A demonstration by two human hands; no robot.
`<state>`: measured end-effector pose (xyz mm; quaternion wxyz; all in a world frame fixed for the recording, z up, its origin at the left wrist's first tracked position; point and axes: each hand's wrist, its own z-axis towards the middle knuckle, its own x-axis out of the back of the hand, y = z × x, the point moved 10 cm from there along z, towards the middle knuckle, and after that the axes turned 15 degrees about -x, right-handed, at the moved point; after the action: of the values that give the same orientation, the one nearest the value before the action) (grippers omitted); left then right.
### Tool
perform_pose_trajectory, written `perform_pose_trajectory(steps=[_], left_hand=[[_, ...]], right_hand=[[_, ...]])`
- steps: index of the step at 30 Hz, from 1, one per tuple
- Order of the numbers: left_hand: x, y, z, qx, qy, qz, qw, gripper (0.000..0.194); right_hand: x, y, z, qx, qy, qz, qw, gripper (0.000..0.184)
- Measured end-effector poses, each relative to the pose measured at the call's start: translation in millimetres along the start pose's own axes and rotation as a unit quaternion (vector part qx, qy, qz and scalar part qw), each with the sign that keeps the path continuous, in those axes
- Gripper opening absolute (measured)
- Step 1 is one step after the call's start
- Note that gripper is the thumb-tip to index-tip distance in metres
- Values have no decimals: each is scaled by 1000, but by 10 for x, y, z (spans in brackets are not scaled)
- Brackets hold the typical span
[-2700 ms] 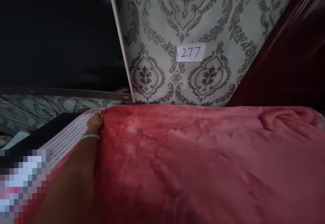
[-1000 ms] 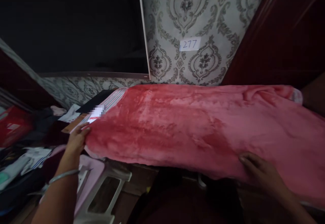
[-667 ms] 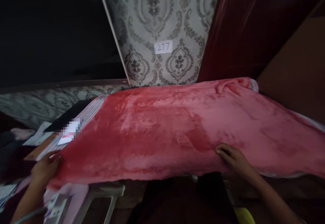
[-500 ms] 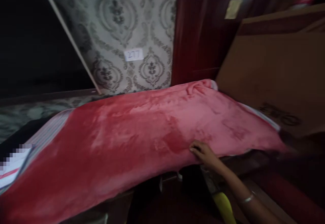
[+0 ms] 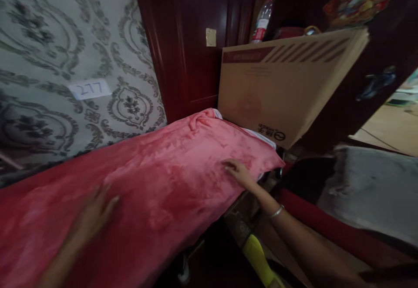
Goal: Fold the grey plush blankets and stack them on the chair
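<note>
A pink-red fleece blanket [image 5: 170, 166] is spread over a long raised surface along the patterned wall. My left hand [image 5: 96, 212] lies flat on the blanket near its front edge, fingers stretched out and blurred by motion. My right hand [image 5: 238, 171] rests palm down on the blanket close to its right end, fingers extended, a thin bangle on the wrist. Neither hand holds anything.
A large flat cardboard box [image 5: 284, 83] leans upright beyond the blanket's right end. A dark red wooden door [image 5: 192, 44] stands behind, with a plastic bottle [image 5: 263, 16] above the box. A paper label reading 277 [image 5: 89, 88] sticks on the wallpaper. A yellow object [image 5: 257, 255] lies below.
The view has swung right. My right hand slid rightward along the blanket toward its end, and my left hand left the blanket's left corner and now lies on top.
</note>
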<state>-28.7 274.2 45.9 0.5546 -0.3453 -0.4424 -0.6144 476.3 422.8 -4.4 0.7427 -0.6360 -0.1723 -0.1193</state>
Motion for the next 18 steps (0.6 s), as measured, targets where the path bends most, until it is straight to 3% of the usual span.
perform_pose_trajectory(steps=[2,4,6,8,11,18], left_hand=[[-362,397,246,-61,-17,-26,998,64],[-710,713,334,-100,-58,-38,993,70],[-951,895,300,-118,-88,-26,989,71],[-1071,954,227,-124,-101,-3,987,72],[-1108,935,158,-125,-108,17,986,71],[-1061,951,152,-143,-108,45,983,70]], right_hand=[[559,230,239,-66,129,-52,988,33],[1032,387,398,-117,218,-94,964,40],[1367,480,524,-150,259,-122,946,48],[1605,557,622,-183,282,-151,929,53],[1824,683,725,-237,305,-193,902,55],[1966,943,933,-311,276,-332,847,52]])
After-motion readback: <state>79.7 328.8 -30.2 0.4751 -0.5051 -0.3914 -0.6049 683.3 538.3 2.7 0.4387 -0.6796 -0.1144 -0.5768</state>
